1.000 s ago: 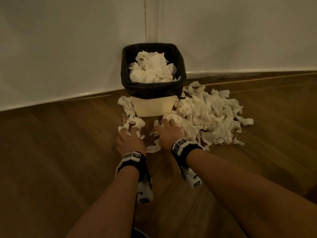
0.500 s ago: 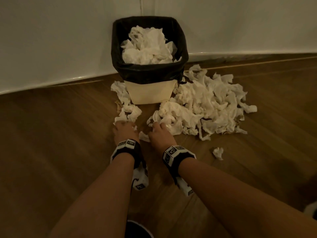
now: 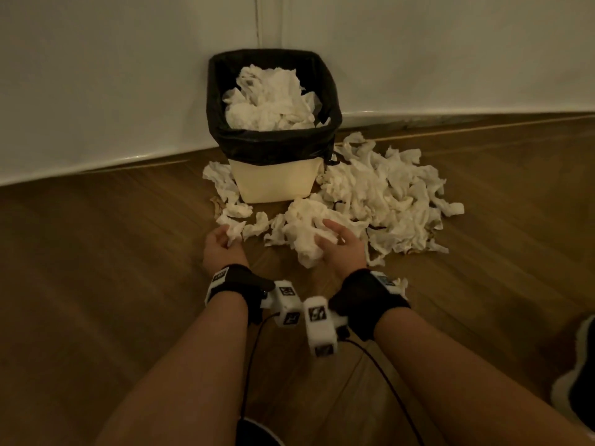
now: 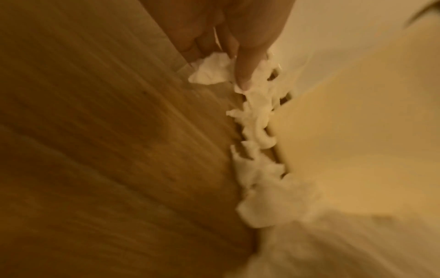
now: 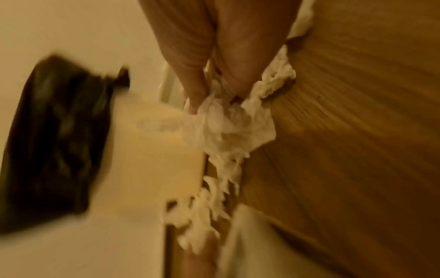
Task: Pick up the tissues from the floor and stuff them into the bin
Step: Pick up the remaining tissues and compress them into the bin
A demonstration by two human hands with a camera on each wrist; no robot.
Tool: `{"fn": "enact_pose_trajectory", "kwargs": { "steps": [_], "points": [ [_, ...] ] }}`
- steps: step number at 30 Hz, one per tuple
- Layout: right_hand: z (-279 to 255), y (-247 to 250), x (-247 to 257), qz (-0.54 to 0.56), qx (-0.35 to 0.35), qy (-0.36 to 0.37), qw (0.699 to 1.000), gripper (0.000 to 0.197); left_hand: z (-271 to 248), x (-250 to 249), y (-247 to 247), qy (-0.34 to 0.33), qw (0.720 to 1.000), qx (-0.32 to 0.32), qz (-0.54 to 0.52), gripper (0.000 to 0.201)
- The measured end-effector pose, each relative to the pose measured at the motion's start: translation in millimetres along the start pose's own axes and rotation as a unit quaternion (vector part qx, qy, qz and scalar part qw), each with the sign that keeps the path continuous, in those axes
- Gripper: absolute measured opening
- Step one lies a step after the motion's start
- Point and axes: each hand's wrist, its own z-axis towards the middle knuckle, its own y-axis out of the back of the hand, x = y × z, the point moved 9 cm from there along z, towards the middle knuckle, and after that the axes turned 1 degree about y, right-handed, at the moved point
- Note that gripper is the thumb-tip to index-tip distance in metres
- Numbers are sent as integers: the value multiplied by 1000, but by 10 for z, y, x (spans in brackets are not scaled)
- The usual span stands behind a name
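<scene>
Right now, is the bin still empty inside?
No, the head view shows the bin, lined with a black bag, already heaped with crumpled tissues nearly up to its rim.

Both forearms reach toward 12 o'clock, palms turned inward. Left hand (image 3: 222, 244) pinches a small tissue (image 3: 234, 231); right hand (image 3: 343, 249), at its 3 o'clock, grips a larger wad (image 3: 306, 230).

Room corner: two plain white walls (image 3: 112, 75) meet at a vertical seam (image 3: 257, 24). White skirting board (image 3: 450, 114) runs along the base of both. Floor (image 3: 96, 268) is brown wood-look planks, grain running diagonally. Lighting dim and warm, slight sheen on the skirting. A dark shoe with white sole (image 3: 579, 375) sits at the right edge.
</scene>
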Motion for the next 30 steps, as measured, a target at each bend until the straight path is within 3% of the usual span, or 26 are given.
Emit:
{"fn": "enact_pose_trajectory", "kwargs": {
  "steps": [2,4,7,17,20,23,27,29,30],
  "points": [
    [-50,-35,-59,183,32,-89,978,40,-11,-57,-28,2,997,14,-71,31],
    [-104,-70,-11,269,74,-123,952,44,-3,-141,-77,-5,995,35,-95,29],
    [-134,-54,100,284,106,-123,945,46,25,-259,-140,-3,992,56,-115,31],
    [-191,22,133,342,72,-149,925,46,-120,-306,-251,98,962,104,-231,29],
    [-208,11,190,369,82,-151,914,45,-225,-380,-239,97,960,134,-228,33],
    [-256,9,312,375,97,-136,912,39,-240,-416,-154,99,980,122,-125,38],
    [-323,-8,480,397,111,-127,902,26,-237,-602,-99,104,974,123,-159,40],
    [-321,-34,558,402,123,-122,899,25,-267,-781,-128,95,954,154,-239,39],
    [-314,-45,596,401,127,-119,899,25,-307,-856,-165,115,925,178,-316,40]
  ]
}}
